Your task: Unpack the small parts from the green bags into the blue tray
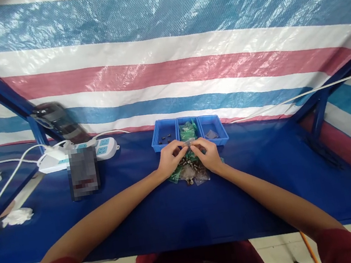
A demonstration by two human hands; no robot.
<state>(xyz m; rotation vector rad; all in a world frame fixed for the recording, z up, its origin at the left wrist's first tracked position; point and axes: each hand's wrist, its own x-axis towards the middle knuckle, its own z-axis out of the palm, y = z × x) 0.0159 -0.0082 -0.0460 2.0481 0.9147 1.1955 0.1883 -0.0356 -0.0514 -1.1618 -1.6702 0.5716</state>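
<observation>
My left hand (pixel 172 157) and my right hand (pixel 208 155) meet over a pile of small metal parts (pixel 188 172) and clear and green bags. Between their pinched fingertips is a small clear plastic bag (pixel 189 141), held from both sides. Just behind them stand three blue bins side by side. The left bin (pixel 155 140) holds a few dark screws (pixel 164 140). Green bags (pixel 187 130) lie in the middle bin. In the right bin (pixel 223 131) is a small clear bag (pixel 211 134).
A white power strip (pixel 108 147) with cables and a blurred dark object (pixel 83 174) lie at the left. Behind them leans a dark bottle (pixel 60 122). Crumpled white tissue (pixel 17 216) is far left. Blue frame posts (pixel 320 114) flank the blue table (pixel 188 217).
</observation>
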